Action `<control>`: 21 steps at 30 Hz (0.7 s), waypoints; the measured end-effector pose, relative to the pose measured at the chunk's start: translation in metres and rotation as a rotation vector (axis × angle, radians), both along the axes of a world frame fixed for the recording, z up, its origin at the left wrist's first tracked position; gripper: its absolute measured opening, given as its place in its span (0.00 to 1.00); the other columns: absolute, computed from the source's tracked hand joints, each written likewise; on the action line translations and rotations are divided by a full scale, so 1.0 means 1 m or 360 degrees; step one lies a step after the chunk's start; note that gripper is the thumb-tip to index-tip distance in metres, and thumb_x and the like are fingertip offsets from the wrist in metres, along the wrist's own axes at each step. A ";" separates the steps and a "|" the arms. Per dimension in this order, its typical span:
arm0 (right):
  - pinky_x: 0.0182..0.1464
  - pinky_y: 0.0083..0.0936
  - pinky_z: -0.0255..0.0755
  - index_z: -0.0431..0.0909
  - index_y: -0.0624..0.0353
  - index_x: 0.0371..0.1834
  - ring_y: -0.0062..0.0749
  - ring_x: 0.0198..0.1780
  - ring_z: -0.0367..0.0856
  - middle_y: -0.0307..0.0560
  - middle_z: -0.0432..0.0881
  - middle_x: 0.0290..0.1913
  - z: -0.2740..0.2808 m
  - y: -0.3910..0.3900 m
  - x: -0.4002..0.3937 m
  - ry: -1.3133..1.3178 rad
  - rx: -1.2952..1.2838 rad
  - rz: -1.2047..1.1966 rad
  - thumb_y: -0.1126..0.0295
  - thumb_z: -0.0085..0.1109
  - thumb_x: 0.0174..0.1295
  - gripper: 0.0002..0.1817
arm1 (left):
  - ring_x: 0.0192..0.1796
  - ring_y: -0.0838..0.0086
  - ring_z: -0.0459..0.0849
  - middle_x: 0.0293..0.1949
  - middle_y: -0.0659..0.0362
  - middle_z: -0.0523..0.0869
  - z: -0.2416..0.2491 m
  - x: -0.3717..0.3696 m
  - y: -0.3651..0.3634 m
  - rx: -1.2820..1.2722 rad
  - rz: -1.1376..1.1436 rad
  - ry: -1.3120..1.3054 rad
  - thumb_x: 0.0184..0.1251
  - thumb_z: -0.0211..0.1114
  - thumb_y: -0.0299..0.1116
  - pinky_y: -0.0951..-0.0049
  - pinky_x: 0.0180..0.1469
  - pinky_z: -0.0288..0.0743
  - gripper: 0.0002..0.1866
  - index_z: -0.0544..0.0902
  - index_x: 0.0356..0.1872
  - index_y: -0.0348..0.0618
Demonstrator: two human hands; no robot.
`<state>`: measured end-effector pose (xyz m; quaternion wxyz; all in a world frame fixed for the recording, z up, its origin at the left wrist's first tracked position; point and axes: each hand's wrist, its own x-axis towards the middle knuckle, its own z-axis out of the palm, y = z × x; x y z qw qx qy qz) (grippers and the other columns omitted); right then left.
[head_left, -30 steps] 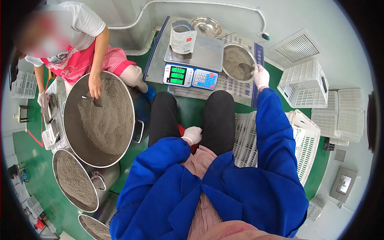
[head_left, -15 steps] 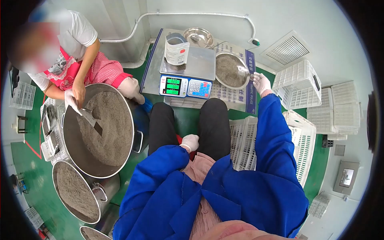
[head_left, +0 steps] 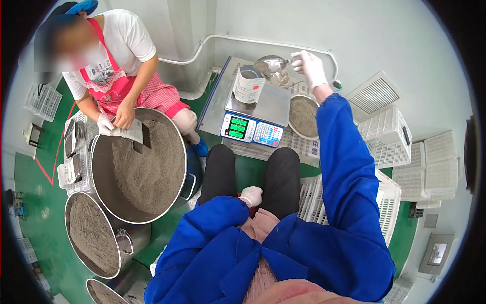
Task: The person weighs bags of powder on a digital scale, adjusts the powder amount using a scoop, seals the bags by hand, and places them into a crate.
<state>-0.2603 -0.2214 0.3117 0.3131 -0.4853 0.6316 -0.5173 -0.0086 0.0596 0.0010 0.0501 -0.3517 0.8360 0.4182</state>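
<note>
My right hand (head_left: pixel 310 68), in a white glove, grips the handle of a metal scoop (head_left: pixel 271 65). The scoop is raised beside the mouth of a white and grey bag (head_left: pixel 248 90), which stands tilted on the steel pan of a scale (head_left: pixel 272 104). Whether the scoop touches the bag is unclear. Grey granular material fills part of a round bowl (head_left: pixel 304 116) right of the scale. Between my thighs rests my gloved left hand (head_left: pixel 251 196), its fingers curled in, with nothing visible in them.
At the left, a co-worker (head_left: pixel 119 66) holds a bag (head_left: pixel 132 130) over a large pot (head_left: pixel 185 167) of grey material. Another pot (head_left: pixel 121 258) stands below it. White crates (head_left: pixel 387 137) are at the right. A steel bowl (head_left: pixel 280 77) lies behind the scale.
My right hand has lifted the scoop out of the round bowl and moved it up and left to the bag. The view has shifted. The co-worker's bag is now turned flatter.
</note>
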 end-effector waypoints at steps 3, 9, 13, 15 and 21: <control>0.37 0.25 0.77 0.84 0.62 0.44 0.26 0.28 0.83 0.44 0.86 0.27 -0.001 -0.010 0.048 0.0439 -0.0071 0.0102 0.60 0.44 0.75 0.19 | 0.46 0.48 0.88 0.39 0.43 0.88 0.003 0.001 -0.002 0.0007 0.0008 -0.0054 0.60 0.59 0.33 0.51 0.50 0.81 0.12 0.89 0.37 0.42; 0.37 0.26 0.79 0.83 0.63 0.43 0.27 0.26 0.84 0.46 0.87 0.25 -0.004 -0.001 0.065 0.0585 -0.0111 -0.0018 0.63 0.45 0.73 0.17 | 0.43 0.47 0.88 0.36 0.43 0.88 -0.002 0.004 0.002 -0.0041 0.0072 0.0000 0.60 0.59 0.34 0.50 0.48 0.80 0.11 0.89 0.35 0.43; 0.35 0.28 0.77 0.81 0.65 0.48 0.33 0.28 0.83 0.49 0.88 0.34 -0.039 -0.004 -0.005 -0.0311 0.0147 -0.0245 0.64 0.38 0.76 0.20 | 0.41 0.48 0.88 0.35 0.44 0.88 -0.004 0.005 0.004 -0.0089 0.0061 0.0043 0.60 0.59 0.35 0.50 0.47 0.80 0.11 0.89 0.34 0.44; 0.40 0.28 0.76 0.78 0.65 0.54 0.36 0.38 0.83 0.52 0.87 0.45 -0.063 0.003 -0.054 -0.0776 0.0298 -0.0263 0.62 0.35 0.77 0.21 | 0.41 0.47 0.87 0.35 0.44 0.88 -0.003 0.005 0.005 -0.0078 0.0070 0.0048 0.61 0.60 0.35 0.50 0.47 0.80 0.11 0.88 0.34 0.43; 0.45 0.40 0.79 0.81 0.65 0.46 0.45 0.36 0.84 0.53 0.87 0.39 -0.103 0.078 -0.146 -0.0173 0.0363 -0.0580 0.60 0.35 0.76 0.23 | 0.52 0.61 0.87 0.48 0.47 0.89 0.032 0.002 -0.044 0.0127 0.0853 0.0986 0.67 0.64 0.34 0.66 0.56 0.78 0.15 0.86 0.48 0.34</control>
